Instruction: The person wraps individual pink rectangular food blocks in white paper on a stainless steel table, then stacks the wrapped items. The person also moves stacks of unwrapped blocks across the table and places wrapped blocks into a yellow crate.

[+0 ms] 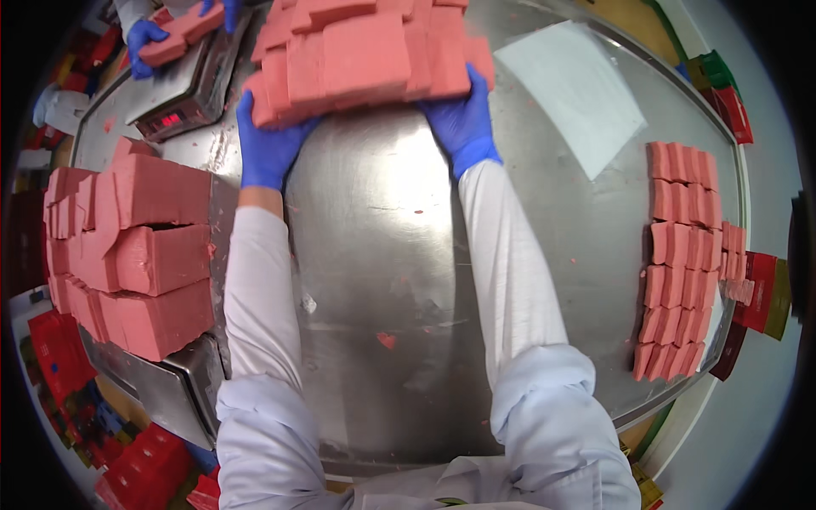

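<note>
A broad stack of pink blocks [366,57], which look like pressed meat, lies across the far side of the steel table [382,255]. My left hand [271,150], in a blue glove, grips its near left corner with the thumb up along the side. At the near right corner my right hand [462,121], also gloved in blue, holds it with the thumb raised against the side. The fingers of both hands are partly hidden below the blocks. Whether the stack is lifted off the steel I cannot tell. Small pink scraps [386,340] lie on the steel nearer to me.
Large pink blocks [159,255] are piled at left, by a metal box-like device [178,389]. A co-worker's gloved hand [143,48] holds pink pieces over a lit scale [182,95]. A white sheet [577,95] and rows of small pink slabs [682,255] lie at right.
</note>
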The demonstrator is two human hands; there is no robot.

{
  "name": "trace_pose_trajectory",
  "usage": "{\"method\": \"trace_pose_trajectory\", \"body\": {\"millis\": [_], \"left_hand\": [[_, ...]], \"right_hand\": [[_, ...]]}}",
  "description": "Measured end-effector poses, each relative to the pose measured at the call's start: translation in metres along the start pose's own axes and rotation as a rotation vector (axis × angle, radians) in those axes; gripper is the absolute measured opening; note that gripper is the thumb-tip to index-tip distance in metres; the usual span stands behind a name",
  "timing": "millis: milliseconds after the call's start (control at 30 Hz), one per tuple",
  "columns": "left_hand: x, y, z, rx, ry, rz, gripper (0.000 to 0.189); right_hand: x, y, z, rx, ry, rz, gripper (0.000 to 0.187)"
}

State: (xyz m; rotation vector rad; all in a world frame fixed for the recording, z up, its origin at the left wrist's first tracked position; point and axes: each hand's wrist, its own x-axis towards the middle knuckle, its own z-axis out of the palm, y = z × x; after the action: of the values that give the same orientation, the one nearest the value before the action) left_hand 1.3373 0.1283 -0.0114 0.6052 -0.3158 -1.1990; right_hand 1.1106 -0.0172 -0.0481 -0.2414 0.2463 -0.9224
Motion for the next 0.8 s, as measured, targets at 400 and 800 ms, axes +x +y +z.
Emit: {"method": "trace_pose_trajectory", "body": {"millis": [400,800], "left_hand": [[-0.214,-0.038,0.091,-0.089,0.105,-0.202,0.069],[-0.429,-0.255,0.299,-0.085,-0.043,-0.405,0.077]], "right_hand": [[-0.279,-0.051,0.021,0.208,0.138,0.032,0.062],[-0.611,-0.275,0.007,0.178,0.404,-0.289,0.05]]}}
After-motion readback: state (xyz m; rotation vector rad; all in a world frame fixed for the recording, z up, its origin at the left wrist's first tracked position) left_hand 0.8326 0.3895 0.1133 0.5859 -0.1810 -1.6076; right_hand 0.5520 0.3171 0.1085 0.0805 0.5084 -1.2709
